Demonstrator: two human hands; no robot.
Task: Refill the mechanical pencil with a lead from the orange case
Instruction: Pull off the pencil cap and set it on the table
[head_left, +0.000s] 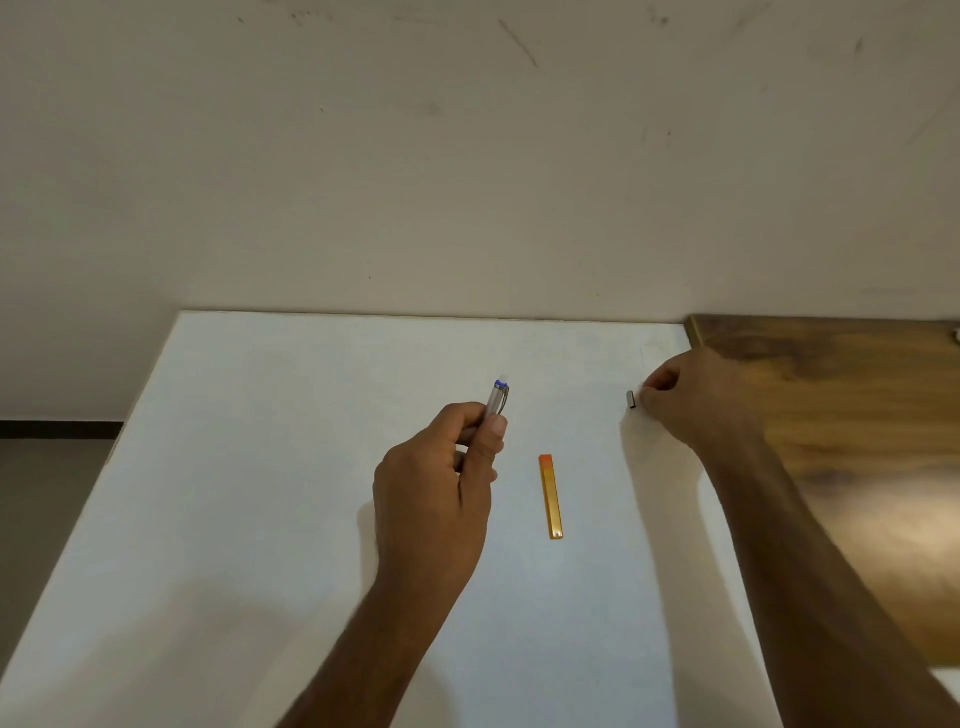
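A translucent grey mechanical pencil (497, 400) with a blue band is clamped upright in the left hand (436, 488); a small grey cap (632, 399) is pinched by the right hand (691, 397) — the flat orange lead case (550, 496) is left lying on the white counter (260, 493) between them.

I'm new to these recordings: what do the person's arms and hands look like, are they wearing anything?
Both are bare. The left hand and right hand show no gloves, rings or watch, and both forearms are uncovered to the picture's edge, with no sleeves in view.

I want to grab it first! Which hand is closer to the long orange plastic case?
Left. The left hand, holding the silver mechanical pencil, sits just beside the orange case; the right hand is farther away, up and right.
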